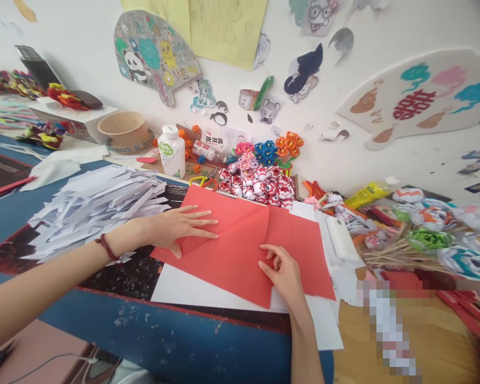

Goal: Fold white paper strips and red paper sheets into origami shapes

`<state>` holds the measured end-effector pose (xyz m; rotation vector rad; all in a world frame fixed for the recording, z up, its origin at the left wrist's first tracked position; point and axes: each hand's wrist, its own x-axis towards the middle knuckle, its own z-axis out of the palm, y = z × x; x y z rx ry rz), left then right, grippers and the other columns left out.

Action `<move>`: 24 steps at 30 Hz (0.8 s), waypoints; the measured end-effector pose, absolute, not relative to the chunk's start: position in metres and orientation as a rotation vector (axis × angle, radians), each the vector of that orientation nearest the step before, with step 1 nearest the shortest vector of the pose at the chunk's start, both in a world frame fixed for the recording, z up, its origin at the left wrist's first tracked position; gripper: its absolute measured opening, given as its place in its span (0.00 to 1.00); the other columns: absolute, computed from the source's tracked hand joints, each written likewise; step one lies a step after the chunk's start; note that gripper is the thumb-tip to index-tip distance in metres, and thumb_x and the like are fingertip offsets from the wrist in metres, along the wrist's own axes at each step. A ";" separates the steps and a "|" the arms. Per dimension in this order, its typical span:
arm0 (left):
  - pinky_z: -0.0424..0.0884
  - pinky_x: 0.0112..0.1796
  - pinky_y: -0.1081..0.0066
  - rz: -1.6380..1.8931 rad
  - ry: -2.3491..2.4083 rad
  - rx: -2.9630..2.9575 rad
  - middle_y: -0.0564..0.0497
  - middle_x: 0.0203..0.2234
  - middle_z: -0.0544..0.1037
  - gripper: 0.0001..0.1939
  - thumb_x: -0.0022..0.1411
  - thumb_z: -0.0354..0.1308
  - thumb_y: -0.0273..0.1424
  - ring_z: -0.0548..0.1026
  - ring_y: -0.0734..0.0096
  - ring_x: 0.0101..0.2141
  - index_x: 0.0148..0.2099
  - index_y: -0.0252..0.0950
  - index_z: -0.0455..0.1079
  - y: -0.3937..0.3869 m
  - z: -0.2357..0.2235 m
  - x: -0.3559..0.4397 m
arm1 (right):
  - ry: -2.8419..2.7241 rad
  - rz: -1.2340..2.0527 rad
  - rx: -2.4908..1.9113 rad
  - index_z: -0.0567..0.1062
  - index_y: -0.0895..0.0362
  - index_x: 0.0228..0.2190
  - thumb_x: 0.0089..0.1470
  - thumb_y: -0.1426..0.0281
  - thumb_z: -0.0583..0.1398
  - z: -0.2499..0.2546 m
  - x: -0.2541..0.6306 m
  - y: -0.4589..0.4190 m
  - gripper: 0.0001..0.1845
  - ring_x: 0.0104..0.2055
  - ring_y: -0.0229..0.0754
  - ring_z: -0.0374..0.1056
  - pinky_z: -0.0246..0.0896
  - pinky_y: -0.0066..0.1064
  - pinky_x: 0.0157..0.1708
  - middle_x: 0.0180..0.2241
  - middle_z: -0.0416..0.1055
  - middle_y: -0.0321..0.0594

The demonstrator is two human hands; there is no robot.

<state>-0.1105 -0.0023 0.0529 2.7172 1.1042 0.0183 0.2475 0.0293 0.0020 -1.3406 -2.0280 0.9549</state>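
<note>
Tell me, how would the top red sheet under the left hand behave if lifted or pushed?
The top red sheet would probably be light and floppy, since it looks paper-thin. It seems unlikely to roll or tip, lying nearly flat under the left hand. Once released and pushed, it might slide over the white paper below, as no fastening shows.

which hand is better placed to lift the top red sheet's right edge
Probably the right hand: it is curled close to that edge of the top red sheet, thumb and forefinger apart. The left hand is spread over the sheet's left part, seemingly better for steadying it.
</note>
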 end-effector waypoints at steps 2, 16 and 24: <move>0.40 0.66 0.55 0.051 1.102 2.728 0.53 0.68 0.54 0.46 0.52 0.70 0.35 0.49 0.58 0.68 0.68 0.58 0.53 -0.003 0.057 -0.113 | -2.031 0.953 -1.338 0.76 0.53 0.44 0.49 0.70 0.60 0.002 0.248 0.029 0.18 0.24 0.36 0.54 0.59 0.31 0.29 0.32 0.65 0.36; 0.44 0.65 0.62 0.067 1.373 2.820 0.55 0.68 0.53 0.30 0.71 0.49 0.35 0.49 0.66 0.68 0.71 0.53 0.44 -0.014 0.062 -0.066 | -2.017 0.969 -1.317 0.76 0.54 0.44 0.49 0.69 0.61 0.001 0.249 0.030 0.18 0.25 0.37 0.55 0.59 0.31 0.30 0.32 0.66 0.37; 0.37 0.66 0.60 0.229 1.097 2.932 0.56 0.69 0.50 0.26 0.73 0.43 0.37 0.46 0.66 0.68 0.71 0.52 0.47 0.001 0.025 -0.058 | -2.010 0.981 -1.341 0.76 0.54 0.44 0.47 0.70 0.61 0.002 0.248 0.031 0.19 0.25 0.37 0.54 0.58 0.31 0.31 0.32 0.66 0.36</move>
